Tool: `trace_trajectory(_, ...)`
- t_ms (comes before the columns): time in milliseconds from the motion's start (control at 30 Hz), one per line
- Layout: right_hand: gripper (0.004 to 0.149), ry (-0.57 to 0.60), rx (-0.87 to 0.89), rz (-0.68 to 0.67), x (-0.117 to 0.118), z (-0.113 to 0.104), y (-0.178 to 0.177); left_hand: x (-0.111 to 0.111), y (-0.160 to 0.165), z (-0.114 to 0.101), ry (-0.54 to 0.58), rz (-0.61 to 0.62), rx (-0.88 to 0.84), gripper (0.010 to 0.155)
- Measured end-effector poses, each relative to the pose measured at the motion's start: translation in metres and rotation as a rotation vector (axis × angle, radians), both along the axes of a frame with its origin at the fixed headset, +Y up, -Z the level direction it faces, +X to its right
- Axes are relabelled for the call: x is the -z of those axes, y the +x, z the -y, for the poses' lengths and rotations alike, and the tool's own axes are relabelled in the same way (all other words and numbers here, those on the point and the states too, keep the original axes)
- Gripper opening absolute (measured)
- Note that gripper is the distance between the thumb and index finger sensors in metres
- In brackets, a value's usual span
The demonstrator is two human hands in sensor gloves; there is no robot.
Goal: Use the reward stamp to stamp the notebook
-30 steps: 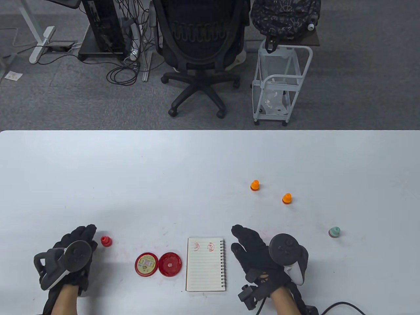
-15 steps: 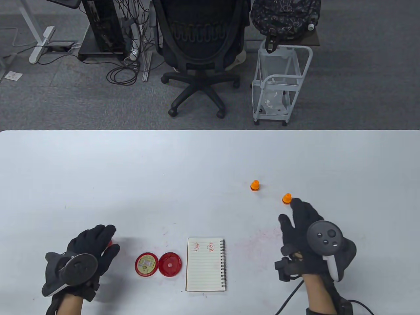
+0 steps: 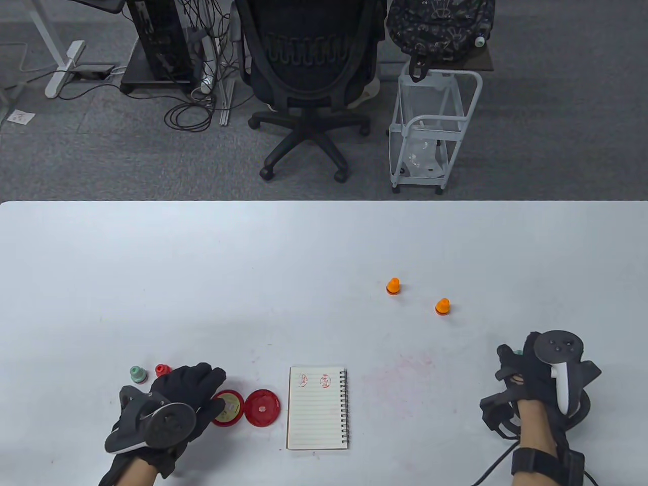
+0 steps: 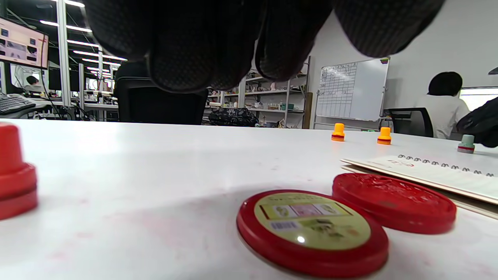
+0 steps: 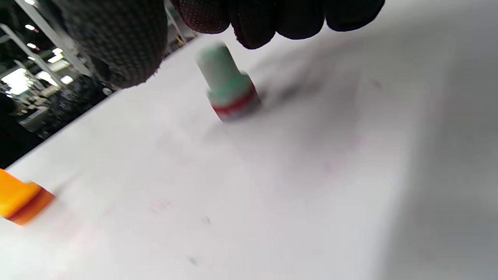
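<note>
The spiral notebook (image 3: 318, 407) lies open at the front middle with two red prints at its top; it also shows in the left wrist view (image 4: 428, 175). The open red ink pad (image 3: 262, 407) and its labelled lid (image 3: 230, 409) lie to its left. My left hand (image 3: 210, 387) is open, its fingers (image 4: 218, 46) hovering over the lid (image 4: 311, 229). My right hand (image 3: 512, 358) is open above a green stamp (image 5: 229, 85), fingertips (image 5: 249, 23) just over its top, thumb to one side. A red stamp (image 3: 162, 370) and another green stamp (image 3: 137, 374) stand left of my left hand.
Two orange stamps (image 3: 393, 286) (image 3: 442, 306) stand upright farther back on the white table (image 3: 304, 253), right of centre. Faint red ink smears mark the table between the notebook and my right hand. A cable trails from my right wrist at the front edge.
My right hand swept from beside the notebook out right to the green stamp. My left hand slid right over the lid, uncovering the red stamp and a green stamp.
</note>
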State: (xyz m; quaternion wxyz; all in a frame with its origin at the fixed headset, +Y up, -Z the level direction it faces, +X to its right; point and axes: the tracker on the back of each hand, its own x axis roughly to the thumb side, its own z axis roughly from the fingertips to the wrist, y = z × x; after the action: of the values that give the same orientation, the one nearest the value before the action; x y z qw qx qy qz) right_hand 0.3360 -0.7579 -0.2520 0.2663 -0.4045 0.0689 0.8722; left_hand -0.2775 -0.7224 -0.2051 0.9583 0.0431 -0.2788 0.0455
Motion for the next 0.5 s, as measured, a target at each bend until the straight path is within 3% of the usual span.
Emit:
trace_trajectory(67,0.078,-0.022,0.021,0.01,0.001,0.012,-0.001,0.0,0.002,0.001,-0.01,0.006,0.006,0.058)
trace_trajectory(233,0.062,-0.118,-0.246,-0.007,0.007,0.018,-0.008,0.001,0.004,0.003,-0.019,0.011,0.01,0.058)
trace_trajectory(367,0.06,-0.1,-0.225,-0.013,0.01,0.016,-0.008,0.001,0.006,0.004,-0.029,0.014,0.014,0.057)
trace_trajectory(500,0.06,0.036,-0.293,-0.113,0.006,0.002,-0.023,0.0,0.008,-0.001,-0.005,0.016,0.006,0.057)
